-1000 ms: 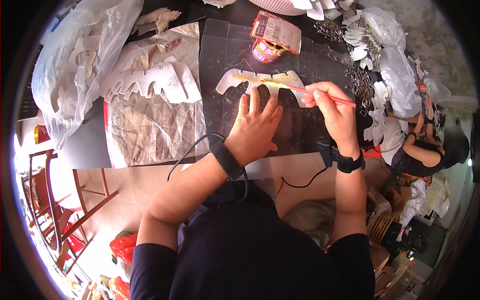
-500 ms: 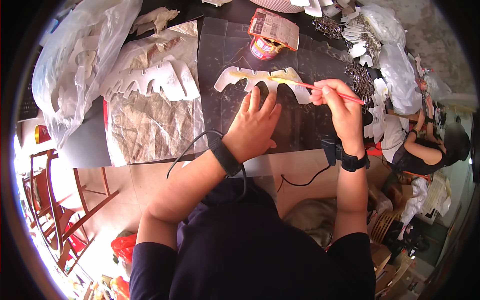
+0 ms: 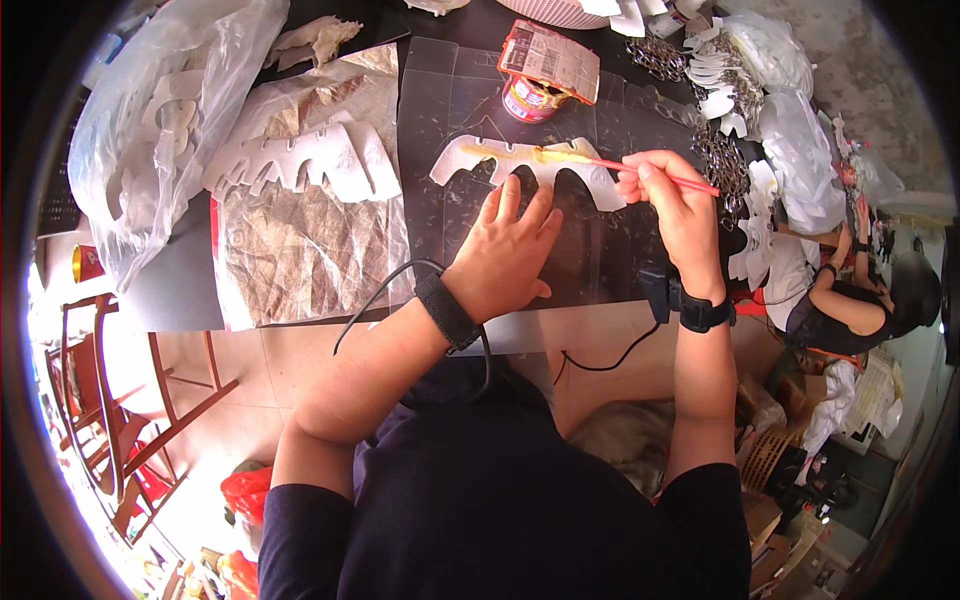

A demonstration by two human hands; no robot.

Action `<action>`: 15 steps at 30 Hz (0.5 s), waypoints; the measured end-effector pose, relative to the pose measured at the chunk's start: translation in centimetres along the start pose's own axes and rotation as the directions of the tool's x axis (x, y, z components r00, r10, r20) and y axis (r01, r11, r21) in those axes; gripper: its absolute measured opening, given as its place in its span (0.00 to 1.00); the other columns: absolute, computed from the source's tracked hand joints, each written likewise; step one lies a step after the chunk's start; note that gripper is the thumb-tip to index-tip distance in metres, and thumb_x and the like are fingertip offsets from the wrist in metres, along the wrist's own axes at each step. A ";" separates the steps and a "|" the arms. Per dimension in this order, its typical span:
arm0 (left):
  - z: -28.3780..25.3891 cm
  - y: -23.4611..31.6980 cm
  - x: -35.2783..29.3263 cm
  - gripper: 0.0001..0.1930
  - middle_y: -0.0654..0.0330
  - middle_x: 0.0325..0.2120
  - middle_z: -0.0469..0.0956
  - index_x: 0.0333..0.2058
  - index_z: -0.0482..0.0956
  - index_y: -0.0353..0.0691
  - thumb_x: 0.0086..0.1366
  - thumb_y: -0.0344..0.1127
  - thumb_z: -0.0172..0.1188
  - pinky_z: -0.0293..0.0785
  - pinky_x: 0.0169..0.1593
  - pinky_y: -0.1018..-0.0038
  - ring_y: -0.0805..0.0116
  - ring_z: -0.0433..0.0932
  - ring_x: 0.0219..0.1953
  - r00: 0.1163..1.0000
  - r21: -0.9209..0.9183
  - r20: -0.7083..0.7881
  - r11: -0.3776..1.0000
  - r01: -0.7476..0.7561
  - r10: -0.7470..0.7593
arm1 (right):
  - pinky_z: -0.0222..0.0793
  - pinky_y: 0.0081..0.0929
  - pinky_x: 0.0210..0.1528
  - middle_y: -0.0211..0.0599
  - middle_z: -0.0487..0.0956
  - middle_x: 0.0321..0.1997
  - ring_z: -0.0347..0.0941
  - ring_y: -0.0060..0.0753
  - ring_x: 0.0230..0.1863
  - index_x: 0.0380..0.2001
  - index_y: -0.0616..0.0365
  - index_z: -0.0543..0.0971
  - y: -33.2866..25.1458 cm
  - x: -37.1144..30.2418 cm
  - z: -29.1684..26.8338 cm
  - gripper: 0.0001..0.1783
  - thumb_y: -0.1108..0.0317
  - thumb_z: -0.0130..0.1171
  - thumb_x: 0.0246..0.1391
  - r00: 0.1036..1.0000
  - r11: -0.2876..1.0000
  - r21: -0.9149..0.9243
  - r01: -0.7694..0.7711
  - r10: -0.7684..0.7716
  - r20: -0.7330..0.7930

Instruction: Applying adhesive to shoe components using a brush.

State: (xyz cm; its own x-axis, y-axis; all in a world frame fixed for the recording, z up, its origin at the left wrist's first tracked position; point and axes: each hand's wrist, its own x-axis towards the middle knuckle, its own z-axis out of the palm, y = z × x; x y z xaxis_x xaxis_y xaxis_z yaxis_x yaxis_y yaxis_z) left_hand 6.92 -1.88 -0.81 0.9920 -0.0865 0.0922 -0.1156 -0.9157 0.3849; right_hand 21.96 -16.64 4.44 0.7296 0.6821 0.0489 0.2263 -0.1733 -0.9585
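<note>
A pale, curved cut-out piece with notches along its near edge lies flat on the dark table, a yellow, glue-like smear running along it. My left hand is open, palm down, with its fingertips at the piece's near edge. Pinched in my right hand is a thin red-handled brush. Its yellow-coated tip touches the piece right of the middle. Beyond the piece stands a red and yellow tub, partly covered by a flat piece of printed card.
Similar pale cut-outs lie overlapped on a plastic-wrapped brown sheet at left, beside a clear plastic bag. Metal chains and more pale pieces crowd the right edge. Another person sits farther right. A wooden chair stands left.
My right hand has shifted slightly left with the brush, and the brush tip has slid left along the piece. My left hand stays in place.
</note>
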 end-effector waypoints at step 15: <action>-0.8 -0.7 -0.8 0.39 0.43 0.56 0.55 0.53 0.66 0.34 0.44 0.47 0.69 0.56 0.60 0.53 0.38 0.52 0.60 0.995 -0.091 -0.040 0.992 0.091 -0.095 | 0.71 0.18 0.35 0.36 0.78 0.28 0.73 0.21 0.29 0.36 0.67 0.75 -1.3 0.2 0.9 0.10 0.70 0.48 0.60 1.000 0.997 0.077 0.017 -0.016 -0.015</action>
State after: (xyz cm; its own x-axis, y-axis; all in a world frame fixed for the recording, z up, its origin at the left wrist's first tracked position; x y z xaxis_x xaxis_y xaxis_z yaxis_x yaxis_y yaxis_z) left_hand 6.14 -0.90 -0.42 0.9956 0.0169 0.0919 -0.0287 -0.8803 0.4735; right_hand 21.25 -15.66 5.48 0.7354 0.6742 0.0682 0.1883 -0.1067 -0.9763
